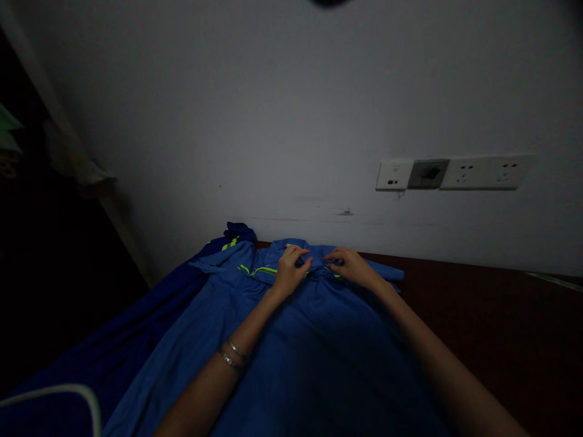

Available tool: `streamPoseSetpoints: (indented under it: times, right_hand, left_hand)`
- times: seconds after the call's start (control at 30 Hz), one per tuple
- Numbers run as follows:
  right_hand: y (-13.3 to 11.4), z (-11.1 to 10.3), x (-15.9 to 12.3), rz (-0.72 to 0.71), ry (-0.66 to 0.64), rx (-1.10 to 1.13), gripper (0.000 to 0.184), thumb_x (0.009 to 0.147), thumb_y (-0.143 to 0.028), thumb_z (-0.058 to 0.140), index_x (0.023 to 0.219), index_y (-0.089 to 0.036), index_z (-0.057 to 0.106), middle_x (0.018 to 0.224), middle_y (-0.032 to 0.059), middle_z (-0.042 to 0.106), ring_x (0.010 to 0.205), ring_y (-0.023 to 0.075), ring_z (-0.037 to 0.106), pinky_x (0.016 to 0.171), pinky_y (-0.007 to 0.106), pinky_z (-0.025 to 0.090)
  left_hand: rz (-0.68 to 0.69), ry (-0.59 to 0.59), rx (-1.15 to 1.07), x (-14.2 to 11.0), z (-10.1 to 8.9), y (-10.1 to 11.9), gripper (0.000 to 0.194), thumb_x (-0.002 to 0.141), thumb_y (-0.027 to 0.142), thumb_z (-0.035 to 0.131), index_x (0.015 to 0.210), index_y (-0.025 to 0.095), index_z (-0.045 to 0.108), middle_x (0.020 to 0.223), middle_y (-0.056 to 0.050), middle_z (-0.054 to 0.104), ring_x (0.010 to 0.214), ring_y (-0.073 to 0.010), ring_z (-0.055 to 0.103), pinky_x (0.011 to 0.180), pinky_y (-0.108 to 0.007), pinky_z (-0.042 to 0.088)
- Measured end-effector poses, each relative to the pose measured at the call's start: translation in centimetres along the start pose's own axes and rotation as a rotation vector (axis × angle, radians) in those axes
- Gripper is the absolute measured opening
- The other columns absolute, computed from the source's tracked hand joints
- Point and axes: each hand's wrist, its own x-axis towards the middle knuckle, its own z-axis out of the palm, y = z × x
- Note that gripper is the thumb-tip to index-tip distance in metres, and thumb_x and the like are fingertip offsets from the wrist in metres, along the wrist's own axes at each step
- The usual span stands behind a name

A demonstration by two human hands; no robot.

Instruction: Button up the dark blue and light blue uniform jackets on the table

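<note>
A blue shirt with lime-green trim is spread out, its collar toward the wall. Over the chest just below the collar, my left hand is bent at the fingers, thumb and forefinger apart. Facing it from the other side, my right hand curves over the shirt near a bit of lime trim, also with a gap between thumb and forefinger. No cloth shows pinched in either hand. Whether the lower fingertips touch the fabric is hard to see in the dim light.
A darker blue garment with lime stripes lies to the left, partly under the shirt. The dark reddish-brown surface meets a wall with a socket panel. A pale curved tube crosses the lower left.
</note>
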Motion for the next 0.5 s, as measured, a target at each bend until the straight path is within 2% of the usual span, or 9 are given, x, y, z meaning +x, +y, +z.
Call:
streamPoseSetpoints:
  times: [0.07, 0.17, 0.3, 0.37, 0.5]
  right_hand:
    - [-0.9, -0.2, 0.1, -0.014, 0.0, -0.015, 0.026, 0.076, -0.023, 0.053, 0.097, -0.018, 0.066, 0.093, 0.0066, 0.062, 0.075, 0.0144, 0.056, 0.074, 0.027, 0.043]
    - [-2.4, -0.2, 0.3, -0.027, -0.018, -0.036, 0.026, 0.078, -0.023, 0.048, 0.096, -0.018, 0.066, 0.091, 0.0062, 0.063, 0.075, 0.0143, 0.056, 0.073, 0.026, 0.042]
    - [-4.4, 0.8, 0.3, -0.054, -0.08, -0.058, 0.027, 0.078, -0.022, 0.047, 0.095, -0.017, 0.067, 0.091, 0.0066, 0.065, 0.079, 0.016, 0.057, 0.075, 0.025, 0.041]
    - [-5.2, 1.7, 0.3, -0.08, -0.133, -0.06, 0.027, 0.077, -0.019, 0.046, 0.094, -0.017, 0.067, 0.092, 0.0068, 0.066, 0.082, 0.0166, 0.058, 0.076, 0.025, 0.041]
    - [-6.3, 4.0, 0.0, -0.1, -0.211, -0.087, 0.027, 0.076, -0.017, 0.045, 0.091, -0.017, 0.067, 0.091, 0.0075, 0.067, 0.082, 0.0167, 0.06, 0.074, 0.022, 0.04]
  left_hand:
    - [-0.09, 0.019, -0.013, 0.4, -1.0, 0.0, 0.013, 0.076, 0.022, 0.056, 0.085, 0.015, 0.062, 0.081, -0.005, 0.058, 0.072, -0.0124, 0.053, 0.066, -0.025, 0.044]
    - [-0.26, -0.053, -0.031, 0.0, -2.4, -0.9, 0.014, 0.072, 0.022, 0.058, 0.081, 0.014, 0.065, 0.077, -0.004, 0.061, 0.066, -0.0114, 0.053, 0.063, -0.023, 0.043]
    - [-0.624, -0.328, -0.052, -2.3, -3.6, -2.9, 0.012, 0.066, 0.015, 0.056, 0.07, 0.01, 0.067, 0.06, -0.001, 0.06, 0.056, -0.0105, 0.053, 0.055, -0.02, 0.04]
    - [-0.744, -0.421, -0.047, -3.7, -3.9, -3.9, 0.013, 0.064, 0.012, 0.054, 0.066, 0.009, 0.066, 0.052, 0.001, 0.056, 0.048, -0.0091, 0.049, 0.049, -0.019, 0.037]
    - [-0.841, -0.415, -0.037, -6.1, -3.9, -5.1, 0.018, 0.061, 0.01, 0.054, 0.073, 0.009, 0.066, 0.052, 0.002, 0.056, 0.046, -0.0084, 0.048, 0.046, -0.018, 0.036]
